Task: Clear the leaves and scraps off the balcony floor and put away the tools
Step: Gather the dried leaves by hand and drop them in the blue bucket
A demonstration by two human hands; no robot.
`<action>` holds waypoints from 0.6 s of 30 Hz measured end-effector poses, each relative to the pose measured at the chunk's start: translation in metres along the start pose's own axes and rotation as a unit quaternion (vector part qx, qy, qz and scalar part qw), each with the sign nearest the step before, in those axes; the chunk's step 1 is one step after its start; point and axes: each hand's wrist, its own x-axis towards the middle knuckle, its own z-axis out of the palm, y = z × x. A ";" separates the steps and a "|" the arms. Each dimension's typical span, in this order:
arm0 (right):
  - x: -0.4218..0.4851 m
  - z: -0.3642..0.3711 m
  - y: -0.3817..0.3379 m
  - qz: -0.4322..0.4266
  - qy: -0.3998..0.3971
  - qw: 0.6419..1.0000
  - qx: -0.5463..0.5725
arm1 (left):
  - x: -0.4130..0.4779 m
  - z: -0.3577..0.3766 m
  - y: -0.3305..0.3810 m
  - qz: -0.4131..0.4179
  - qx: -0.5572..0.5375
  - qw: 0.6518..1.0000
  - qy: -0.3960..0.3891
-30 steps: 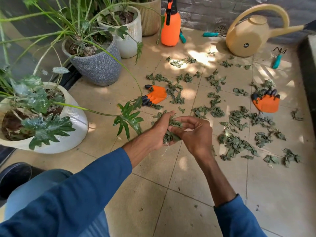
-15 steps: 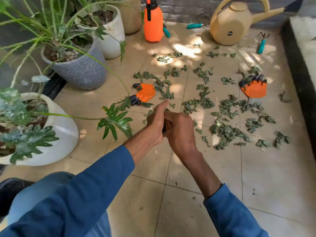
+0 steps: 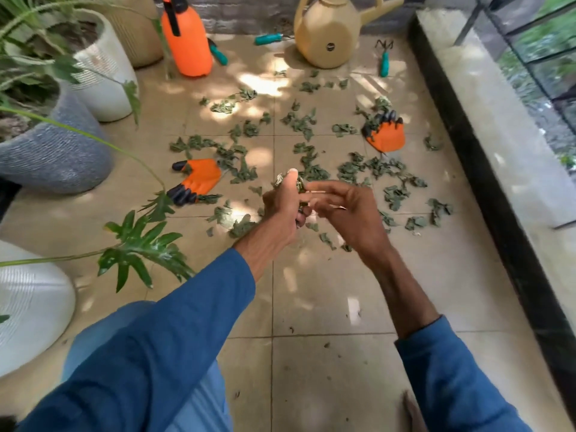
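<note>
Green leaf wad [image 3: 300,184] now sits in the left hand [image 3: 282,207] alone, fingers curled round it. Right hand [image 3: 346,213] has drawn apart, fingers loosely straight, seemingly empty. Free to gather more: scraps [image 3: 314,173] litter the far floor [image 3: 311,294].

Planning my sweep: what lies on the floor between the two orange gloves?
Only scattered leaf scraps lie between left glove and right glove, per the head view.

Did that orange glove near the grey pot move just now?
No. The orange glove lies on the same floor tile beside the grey pot; only the camera shifted.
</note>
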 end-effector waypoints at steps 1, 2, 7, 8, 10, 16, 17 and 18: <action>0.000 -0.011 0.000 0.019 -0.003 0.999 0.042 | 0.000 0.007 0.003 -0.001 -0.006 1.000 -0.003; -0.001 -0.023 0.001 0.032 0.012 0.997 0.072 | -0.003 0.013 0.007 0.000 -0.011 1.000 -0.004; -0.009 -0.056 0.055 0.070 0.113 0.987 -0.093 | -0.015 0.030 0.031 0.018 -0.044 0.999 -0.017; -0.009 -0.056 0.073 0.056 0.087 0.973 -0.207 | -0.013 0.029 0.034 0.019 -0.046 0.999 -0.015; -0.006 -0.049 0.112 0.031 0.018 0.936 -0.351 | -0.005 0.028 0.039 0.021 -0.053 0.998 -0.016; 0.014 -0.005 0.183 -0.024 -0.142 0.869 -0.474 | 0.013 0.020 0.039 0.024 -0.029 0.999 -0.032; 0.019 -0.003 0.187 -0.033 -0.161 0.854 -0.493 | 0.016 0.017 0.039 0.022 -0.026 0.999 -0.031; 0.022 -0.002 0.186 -0.035 -0.178 0.842 -0.507 | 0.019 0.014 0.039 0.023 -0.027 0.999 -0.030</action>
